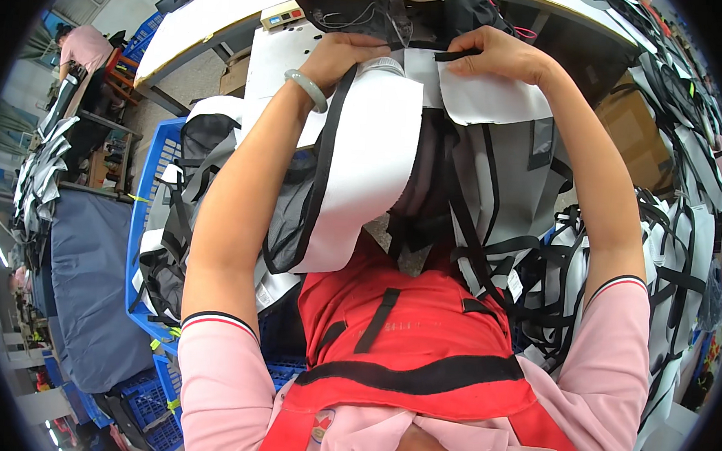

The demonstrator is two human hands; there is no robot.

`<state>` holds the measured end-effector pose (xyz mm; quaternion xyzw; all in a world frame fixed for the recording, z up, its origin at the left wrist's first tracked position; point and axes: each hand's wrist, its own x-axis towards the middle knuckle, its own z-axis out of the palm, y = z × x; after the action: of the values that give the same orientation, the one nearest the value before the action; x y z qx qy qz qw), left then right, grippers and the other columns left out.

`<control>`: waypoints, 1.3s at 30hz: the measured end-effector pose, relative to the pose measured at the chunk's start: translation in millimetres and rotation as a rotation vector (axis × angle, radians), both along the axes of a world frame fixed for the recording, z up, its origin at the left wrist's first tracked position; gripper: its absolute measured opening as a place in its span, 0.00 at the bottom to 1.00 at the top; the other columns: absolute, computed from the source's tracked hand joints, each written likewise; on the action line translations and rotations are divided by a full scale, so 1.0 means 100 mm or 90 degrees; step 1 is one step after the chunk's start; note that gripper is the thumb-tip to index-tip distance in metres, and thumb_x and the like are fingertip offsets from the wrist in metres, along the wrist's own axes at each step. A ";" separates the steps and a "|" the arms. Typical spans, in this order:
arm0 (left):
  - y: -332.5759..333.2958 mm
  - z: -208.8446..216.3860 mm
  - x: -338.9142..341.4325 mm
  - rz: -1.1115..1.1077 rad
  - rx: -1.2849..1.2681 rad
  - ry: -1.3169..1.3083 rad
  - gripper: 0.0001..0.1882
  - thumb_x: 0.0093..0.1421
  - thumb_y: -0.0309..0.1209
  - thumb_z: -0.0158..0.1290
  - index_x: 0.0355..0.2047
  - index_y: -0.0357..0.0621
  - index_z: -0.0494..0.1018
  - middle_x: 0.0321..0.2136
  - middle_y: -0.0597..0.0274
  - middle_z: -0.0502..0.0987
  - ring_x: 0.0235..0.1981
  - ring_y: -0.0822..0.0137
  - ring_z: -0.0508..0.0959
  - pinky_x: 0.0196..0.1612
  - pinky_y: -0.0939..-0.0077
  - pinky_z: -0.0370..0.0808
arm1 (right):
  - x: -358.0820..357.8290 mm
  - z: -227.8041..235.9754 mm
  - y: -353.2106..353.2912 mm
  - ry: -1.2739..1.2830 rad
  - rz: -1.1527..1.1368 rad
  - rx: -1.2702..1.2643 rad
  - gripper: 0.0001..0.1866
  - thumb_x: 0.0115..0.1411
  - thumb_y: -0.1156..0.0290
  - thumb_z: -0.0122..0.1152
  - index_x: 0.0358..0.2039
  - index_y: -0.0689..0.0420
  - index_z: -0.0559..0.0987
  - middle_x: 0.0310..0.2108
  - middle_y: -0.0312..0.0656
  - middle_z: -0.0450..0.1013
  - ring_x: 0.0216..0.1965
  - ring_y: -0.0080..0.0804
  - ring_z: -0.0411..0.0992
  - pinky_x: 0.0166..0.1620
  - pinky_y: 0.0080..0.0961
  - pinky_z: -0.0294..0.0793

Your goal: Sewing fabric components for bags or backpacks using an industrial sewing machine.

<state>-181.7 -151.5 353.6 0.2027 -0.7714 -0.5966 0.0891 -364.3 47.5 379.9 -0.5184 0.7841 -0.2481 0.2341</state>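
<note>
Pink shirt fabric [230, 382] fills the lower edge of the frame, worn under a red apron [409, 322] that spreads over the lower centre with a black band across it. Both bare forearms rise from the sleeves toward the upper centre, where the sewn work lies: a large white panel [373, 157] with black edging, hanging in a curve toward the lap, and a smaller white flap [490, 102] just to its right, with grey cloth and black straps below.

Right hand [500, 60] grasps the flap by its black-trimmed top edge, pinched between thumb and bent fingers. Left hand [344, 57], below which a pale bangle [306, 90] circles the wrist, bends its fingers at the top of the panel; part of it is hidden, so whether it clamps the cloth cannot be told.

At upper centre, a small box with coloured buttons [283, 15] sits on a white table surface near the left hand. A blue basket [135, 242] of grey and black pieces stands left of centre. Strapped grey-white pieces [685, 267] crowd the right side, near a cardboard box [637, 134]. Another person [87, 48] in pink appears at upper left.
</note>
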 end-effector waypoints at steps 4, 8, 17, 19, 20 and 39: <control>-0.07 -0.06 -0.03 0.002 -0.010 0.057 0.16 0.55 0.28 0.58 0.43 0.31 0.77 0.35 0.53 0.81 0.29 0.70 0.80 0.35 0.82 0.78 | 0.03 0.02 -0.01 0.010 -0.016 0.001 0.26 0.52 0.56 0.69 0.47 0.59 0.79 0.38 0.37 0.77 0.37 0.22 0.73 0.47 0.18 0.71; -0.12 -0.02 -0.07 -0.021 -0.028 0.010 0.19 0.57 0.31 0.57 0.48 0.36 0.76 0.39 0.58 0.81 0.34 0.73 0.80 0.40 0.85 0.77 | -0.03 -0.02 -0.06 -0.005 0.003 0.004 0.26 0.52 0.56 0.68 0.47 0.60 0.79 0.38 0.37 0.76 0.38 0.20 0.72 0.46 0.18 0.70; -0.28 -0.15 0.59 -0.008 0.107 0.021 0.21 0.60 0.32 0.57 0.51 0.33 0.72 0.39 0.58 0.80 0.35 0.74 0.79 0.39 0.84 0.76 | 0.02 0.06 0.47 0.023 0.025 -0.051 0.18 0.54 0.59 0.63 0.35 0.62 0.77 0.28 0.31 0.70 0.31 0.17 0.64 0.36 0.19 0.66; -0.07 -0.16 0.76 -0.034 0.160 0.009 0.22 0.59 0.30 0.58 0.52 0.32 0.71 0.40 0.57 0.79 0.36 0.73 0.79 0.39 0.83 0.76 | 0.16 0.03 0.66 0.009 0.034 -0.043 0.16 0.55 0.60 0.63 0.33 0.62 0.77 0.26 0.32 0.70 0.30 0.18 0.64 0.37 0.18 0.67; 0.03 -0.17 0.85 -0.043 0.189 0.011 0.23 0.59 0.29 0.58 0.53 0.31 0.70 0.40 0.56 0.79 0.36 0.73 0.79 0.40 0.82 0.77 | 0.29 0.01 0.74 -0.024 0.016 -0.035 0.15 0.55 0.61 0.64 0.32 0.62 0.77 0.26 0.32 0.69 0.30 0.18 0.64 0.37 0.18 0.66; 0.97 -0.97 1.39 -0.301 0.174 -0.066 0.09 0.61 0.24 0.52 0.41 0.34 0.77 0.32 0.73 0.75 0.32 0.80 0.71 0.36 0.86 0.67 | 0.47 2.46 5.89 0.235 -0.726 -0.741 0.11 0.60 0.65 0.60 0.38 0.60 0.79 0.30 0.33 0.74 0.31 0.19 0.70 0.36 0.18 0.68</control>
<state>-42.5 -54.8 256.3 0.0578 -0.7131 -0.6882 -0.1204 -317.6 636.6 626.2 -0.1122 0.6989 -0.6049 -0.3648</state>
